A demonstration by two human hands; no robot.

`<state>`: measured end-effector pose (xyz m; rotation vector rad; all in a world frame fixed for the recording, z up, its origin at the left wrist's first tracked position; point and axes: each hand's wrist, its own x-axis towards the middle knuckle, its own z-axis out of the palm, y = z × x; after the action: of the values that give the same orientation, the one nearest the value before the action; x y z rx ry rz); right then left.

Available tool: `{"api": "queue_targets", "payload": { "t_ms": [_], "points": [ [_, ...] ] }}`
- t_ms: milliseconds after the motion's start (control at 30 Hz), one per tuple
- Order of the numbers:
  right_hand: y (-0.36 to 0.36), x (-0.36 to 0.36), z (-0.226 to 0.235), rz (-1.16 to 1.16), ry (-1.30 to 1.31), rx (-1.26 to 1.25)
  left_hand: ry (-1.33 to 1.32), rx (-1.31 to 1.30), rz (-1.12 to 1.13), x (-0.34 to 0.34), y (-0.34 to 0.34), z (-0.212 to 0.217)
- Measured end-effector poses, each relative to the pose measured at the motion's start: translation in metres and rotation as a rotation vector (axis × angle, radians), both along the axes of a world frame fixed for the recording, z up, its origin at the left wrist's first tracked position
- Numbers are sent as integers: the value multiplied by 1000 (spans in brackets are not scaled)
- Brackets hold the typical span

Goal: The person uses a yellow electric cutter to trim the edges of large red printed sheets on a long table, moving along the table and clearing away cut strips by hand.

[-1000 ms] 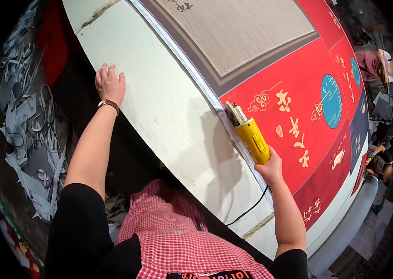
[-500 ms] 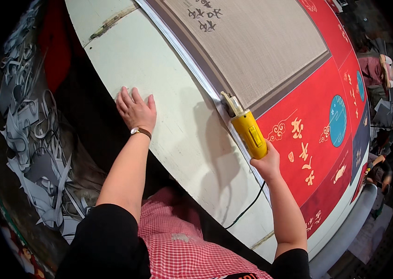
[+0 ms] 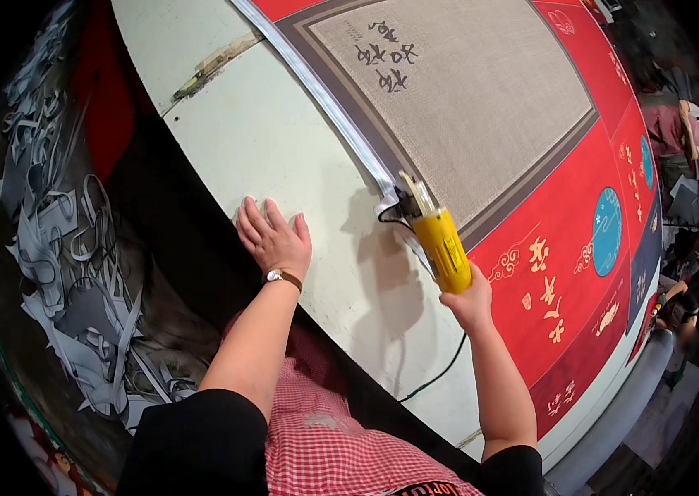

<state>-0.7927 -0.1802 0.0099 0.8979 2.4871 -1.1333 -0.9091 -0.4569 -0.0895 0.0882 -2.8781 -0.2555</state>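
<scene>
My right hand (image 3: 470, 299) is wrapped round a yellow hand-held electric cutter (image 3: 445, 250). The cutter's metal head rests at the left edge of a large printed sheet (image 3: 482, 91), beside its grey-brown border. Along that edge runs a narrow white strip (image 3: 320, 97), which buckles at the cutter head. A thin dark curl (image 3: 391, 213) sticks out there; the blade itself is hidden. A black cord (image 3: 440, 374) trails from the cutter's rear toward me. My left hand (image 3: 277, 245) lies open on the white tabletop (image 3: 238, 140), fingers spread, near its left edge, holding nothing.
Red printed panels (image 3: 556, 248) with a blue oval cover the table's right side. Left of the table, a heap of grey and white offcut strips (image 3: 76, 289) lies low down. A pale roll (image 3: 655, 388) runs along the far right edge, with another person (image 3: 676, 132) beyond.
My left hand has slid right and toward me across the tabletop. The cutter has advanced a little along the sheet's edge, away from me. A dark curl now shows beside its head.
</scene>
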Motion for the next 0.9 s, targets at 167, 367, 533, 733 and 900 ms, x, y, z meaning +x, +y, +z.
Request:
{"api": "queue_targets", "payload": {
  "t_ms": [167, 367, 533, 733, 900],
  "points": [
    [4, 44, 28, -121, -112, -2, -38, 21, -48, 0, -3, -2],
    [-1, 51, 46, -181, -173, 86, -123, 43, -105, 0, -8, -2],
    [-4, 31, 43, -133, -149, 135, -234, 176, -180, 1, -19, 9],
    [1, 16, 38, -100, -107, 140, -173, 330, -348, -31, -68, 25],
    [4, 1, 29, -32, -97, 134, 162, 133, -166, -158, -104, -1]
  ]
}}
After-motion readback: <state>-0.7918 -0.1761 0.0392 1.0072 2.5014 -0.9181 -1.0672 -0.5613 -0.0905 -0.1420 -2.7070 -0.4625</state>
